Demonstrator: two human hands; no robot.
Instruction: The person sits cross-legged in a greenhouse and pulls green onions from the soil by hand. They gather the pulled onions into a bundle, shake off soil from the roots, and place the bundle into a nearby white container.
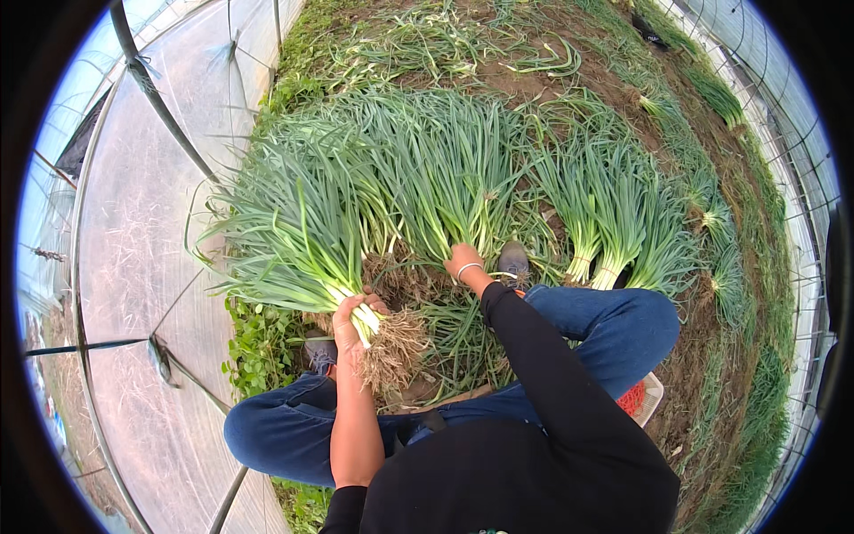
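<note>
My left hand [352, 320] is closed around the pale stems of a bunch of flat-leaved allium greens, likely green garlic [313, 257]. The bunch tilts to the upper left, and its brown fibrous roots [397, 347] hang out to the right of my fist. My right hand [465, 259], with a white bracelet on the wrist, touches the stem bases of a large heap of the same greens [447, 160]. Its fingertips are hidden among the stems, so whether it grips any is unclear. Several bunches [590, 230] lie to the right, at least two with bands around their stems.
A plastic greenhouse sheet [153, 267] and metal poles run along the left. Behind my right leg stands a pale plastic basket [652, 399] with red netting [630, 399]. Loose leaves [467, 344] lie between my shoes. More bunches [724, 280] lie on the soil farther right.
</note>
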